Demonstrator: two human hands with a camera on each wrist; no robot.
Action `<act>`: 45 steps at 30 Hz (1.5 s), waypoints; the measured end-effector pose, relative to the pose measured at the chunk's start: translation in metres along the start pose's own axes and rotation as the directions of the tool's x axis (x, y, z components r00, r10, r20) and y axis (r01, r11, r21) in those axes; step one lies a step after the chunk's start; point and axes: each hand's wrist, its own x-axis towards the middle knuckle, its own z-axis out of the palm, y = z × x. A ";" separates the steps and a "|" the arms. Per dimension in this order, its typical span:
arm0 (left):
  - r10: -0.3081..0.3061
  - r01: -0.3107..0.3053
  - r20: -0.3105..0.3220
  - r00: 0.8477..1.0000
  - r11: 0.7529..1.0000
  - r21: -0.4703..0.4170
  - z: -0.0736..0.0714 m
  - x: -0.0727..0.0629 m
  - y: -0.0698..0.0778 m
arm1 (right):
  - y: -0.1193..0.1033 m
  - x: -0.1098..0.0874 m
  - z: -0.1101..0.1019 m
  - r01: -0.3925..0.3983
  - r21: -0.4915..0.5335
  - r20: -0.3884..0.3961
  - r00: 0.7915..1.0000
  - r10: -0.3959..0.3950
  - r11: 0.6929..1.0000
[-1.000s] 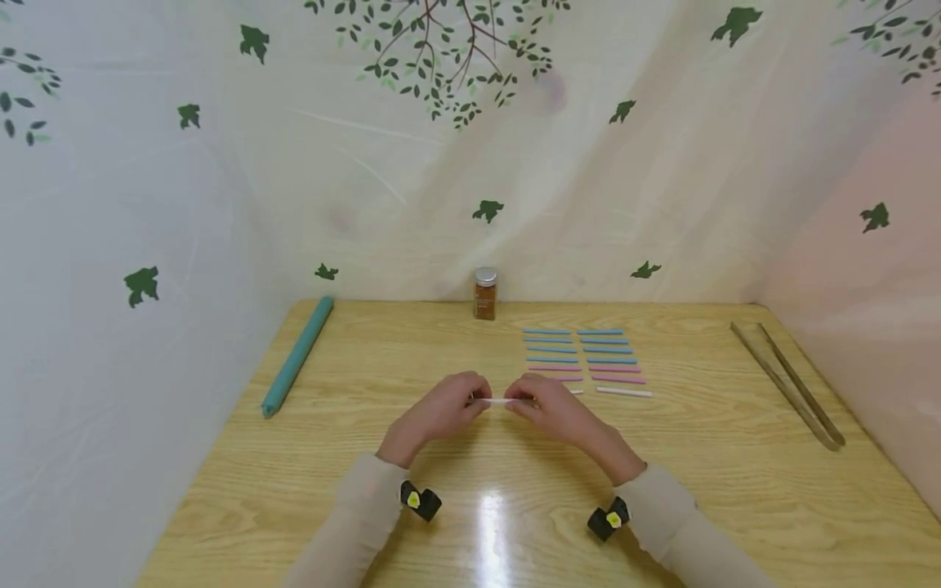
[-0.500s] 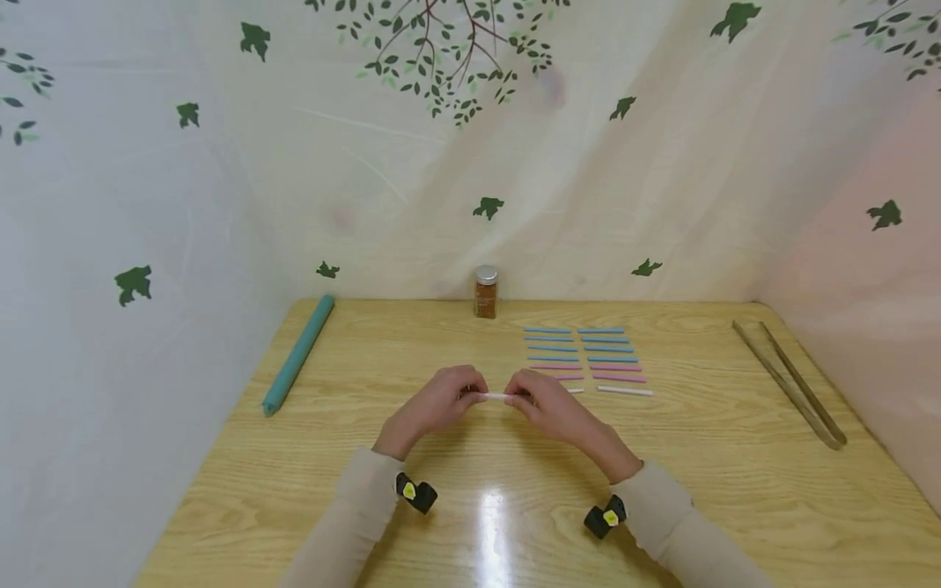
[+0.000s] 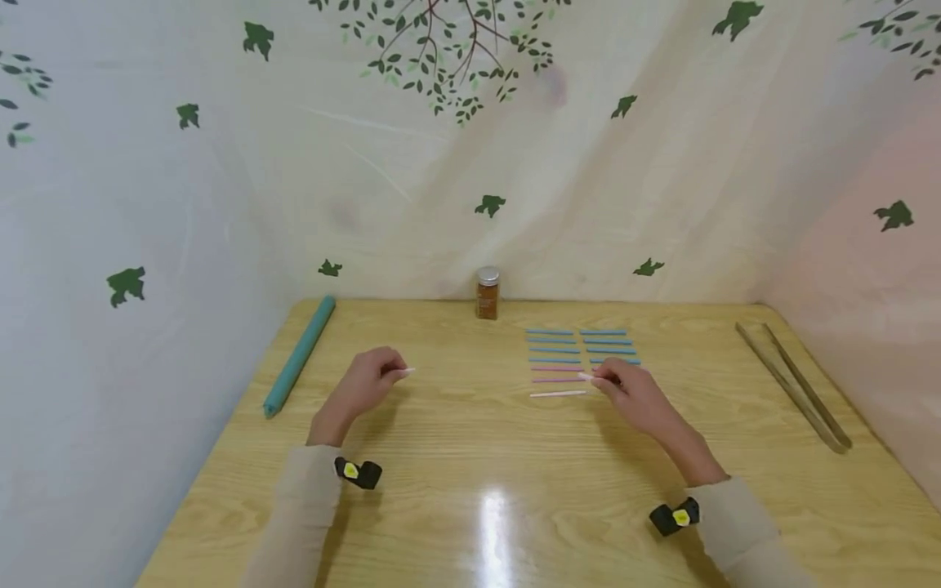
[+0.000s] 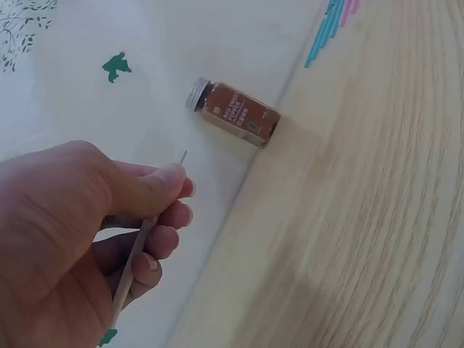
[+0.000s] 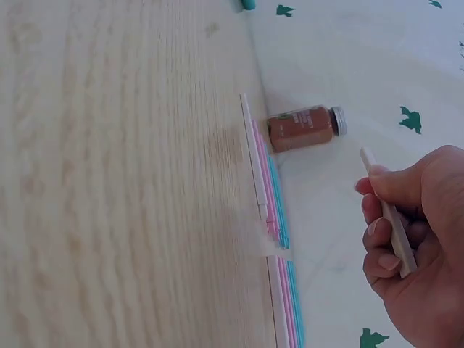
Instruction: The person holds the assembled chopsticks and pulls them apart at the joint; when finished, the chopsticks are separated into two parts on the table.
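My left hand [image 3: 365, 384] pinches a thin white stick [image 4: 129, 272] between thumb and fingers, above the left-middle of the table. One tip pokes out past the thumb. My right hand [image 3: 635, 400] grips a second, thicker-looking white stick [image 5: 397, 235], raised over the right column of sticks. In the left column lie several blue sticks [image 3: 555, 350], two pink sticks [image 3: 556, 380] and a white stick [image 3: 559, 394]. The right column's blue sticks [image 3: 607, 341] show behind my right hand, which hides most of the pieces nearer me.
A spice jar [image 3: 488, 294] with a silver lid stands at the table's back edge. On the left lies a teal roll [image 3: 299, 357]; on the right, long brownish tongs [image 3: 794, 388]. A printed cloth [image 3: 412, 220] hangs behind the wooden table [image 3: 441, 482].
Both hands were together at the middle, holding one white stick between them. They have since drawn apart, left hand leftward, right hand rightward, each with a white stick.
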 end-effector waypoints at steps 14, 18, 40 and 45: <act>0.010 -0.007 0.137 0.991 1.000 -0.027 0.046 0.018 0.049 | 0.023 -0.017 -0.014 0.025 -0.043 -0.047 0.999 -0.027 0.999; 0.041 -0.036 0.177 0.983 0.999 -0.029 0.069 0.020 0.068 | 0.032 -0.026 -0.023 0.003 -0.067 -0.058 0.998 -0.007 0.998; 0.136 -0.158 0.155 0.979 0.977 0.144 0.166 0.033 0.148 | 0.065 -0.042 -0.026 -0.176 -0.047 0.059 0.982 0.178 0.983; 0.152 -0.176 0.127 0.980 0.963 0.206 0.170 0.033 0.153 | 0.063 -0.041 -0.024 -0.151 -0.045 0.050 0.987 0.153 0.987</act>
